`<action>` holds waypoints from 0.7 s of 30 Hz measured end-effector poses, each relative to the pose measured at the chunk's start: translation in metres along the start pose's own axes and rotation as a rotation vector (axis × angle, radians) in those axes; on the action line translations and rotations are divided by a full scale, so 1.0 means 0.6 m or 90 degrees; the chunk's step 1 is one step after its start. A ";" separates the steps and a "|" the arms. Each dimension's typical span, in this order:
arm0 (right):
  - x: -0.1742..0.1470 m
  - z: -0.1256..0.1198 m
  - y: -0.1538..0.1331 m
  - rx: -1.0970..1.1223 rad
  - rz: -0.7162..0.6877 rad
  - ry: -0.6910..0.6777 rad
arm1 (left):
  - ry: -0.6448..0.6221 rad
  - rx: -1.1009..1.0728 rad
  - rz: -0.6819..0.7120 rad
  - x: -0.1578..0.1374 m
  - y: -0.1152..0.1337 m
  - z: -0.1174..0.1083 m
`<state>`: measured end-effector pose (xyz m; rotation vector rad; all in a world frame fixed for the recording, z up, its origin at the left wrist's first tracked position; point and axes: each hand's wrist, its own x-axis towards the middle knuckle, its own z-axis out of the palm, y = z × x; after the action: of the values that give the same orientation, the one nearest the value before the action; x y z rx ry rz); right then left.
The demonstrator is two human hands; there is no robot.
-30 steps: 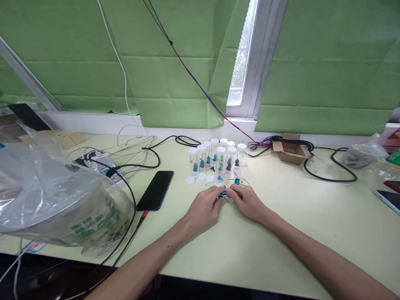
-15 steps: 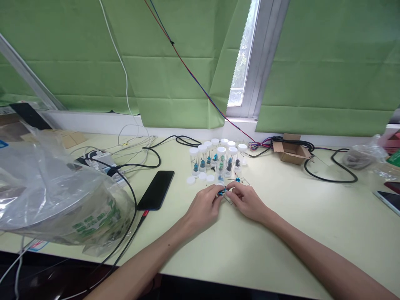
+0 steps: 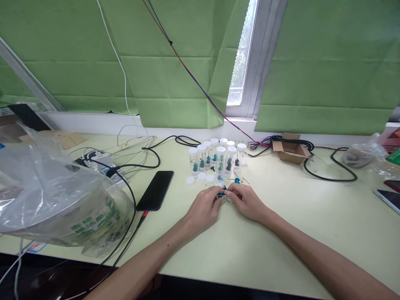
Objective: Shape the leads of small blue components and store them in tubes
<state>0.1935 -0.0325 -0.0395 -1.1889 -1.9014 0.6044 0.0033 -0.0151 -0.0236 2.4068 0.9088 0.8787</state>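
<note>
My left hand [image 3: 203, 205] is closed in a pinch on a small blue part [image 3: 220, 195], low over the table. The fingertips of my right hand [image 3: 247, 201] are pressed together right beside it, at a small dark piece [image 3: 224, 188] whose kind is too small to make out. Just beyond my right fingers lies another small blue part [image 3: 237, 180] with thin metal pins around it. Behind my hands stand several clear tubes [image 3: 220, 160] with white lids, holding blue, green and black parts. Loose white caps [image 3: 210, 178] lie in front of them.
To the left lies a black phone [image 3: 155, 191] with a cable plugged in, near a large plastic bag [image 3: 62, 196] with a round container. A small open cardboard box [image 3: 290, 153] and black cables [image 3: 331, 179] are at the back right. Another phone [image 3: 387, 200] lies at the right edge.
The fingertips have shifted slightly around the blue part, and a dark piece shows more clearly between the hands. The tubes and caps stay put; the view has moved a little.
</note>
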 end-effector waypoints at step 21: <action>-0.001 0.001 -0.016 -0.040 -0.006 0.043 | 0.025 -0.003 -0.004 0.003 -0.003 0.001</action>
<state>0.1881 -0.0370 -0.0331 -1.2250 -1.8796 0.4956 0.0041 -0.0124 -0.0245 2.3902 0.9270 0.9272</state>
